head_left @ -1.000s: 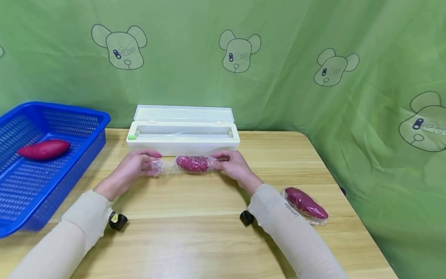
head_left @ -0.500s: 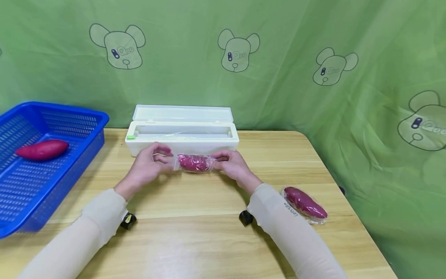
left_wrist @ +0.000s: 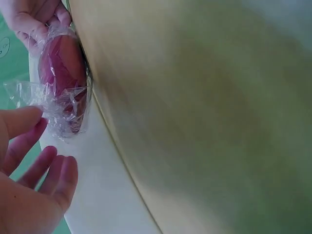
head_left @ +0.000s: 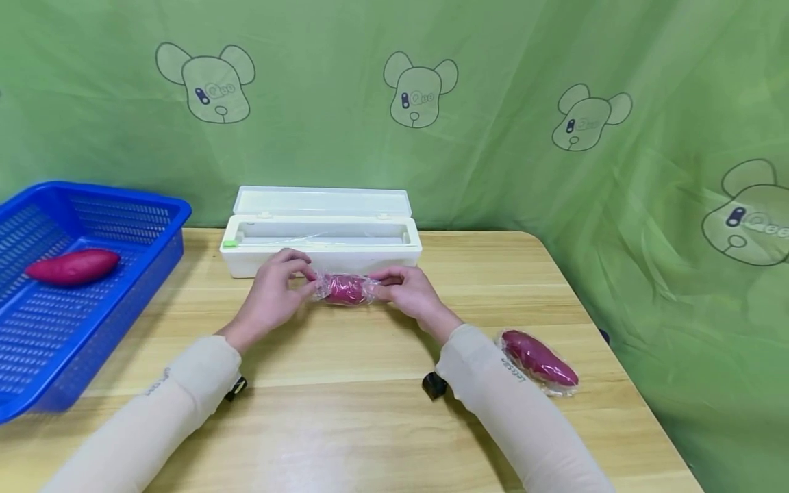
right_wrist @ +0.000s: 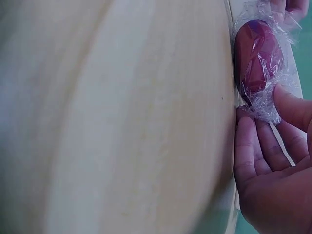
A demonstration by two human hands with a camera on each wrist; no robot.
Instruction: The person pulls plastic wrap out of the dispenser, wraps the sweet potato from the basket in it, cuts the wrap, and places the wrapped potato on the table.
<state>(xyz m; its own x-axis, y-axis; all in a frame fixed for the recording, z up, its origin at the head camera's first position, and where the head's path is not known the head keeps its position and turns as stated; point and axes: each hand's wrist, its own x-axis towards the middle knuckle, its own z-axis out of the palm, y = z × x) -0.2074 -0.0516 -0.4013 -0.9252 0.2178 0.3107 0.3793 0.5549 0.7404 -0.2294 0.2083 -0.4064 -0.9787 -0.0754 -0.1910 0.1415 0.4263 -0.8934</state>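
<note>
A purple-red sweet potato (head_left: 346,290) in clear plastic wrap (left_wrist: 63,114) lies crosswise between both hands, just in front of a white cling film box (head_left: 320,263). At its left end my left hand (head_left: 277,291) pinches the wrap between thumb and forefinger, the other fingers loosely bent and apart from it. The right hand (head_left: 409,293) grips the gathered wrap at the other end, its thumb on top and fingers beneath, as the right wrist view shows. Crumpled film bunches at both ends of the sweet potato (right_wrist: 258,58).
The film box's lid (head_left: 322,202) stands open at the back. On the left, a blue basket (head_left: 117,322) holds one unwrapped sweet potato (head_left: 72,267). Another wrapped sweet potato (head_left: 539,358) lies beside the right forearm, near the right edge of the wooden table (head_left: 345,424).
My left hand has moved right, toward the sweet potato, and the loose tail of wrap on that side is now gathered against its end. The right hand has stayed in place.
</note>
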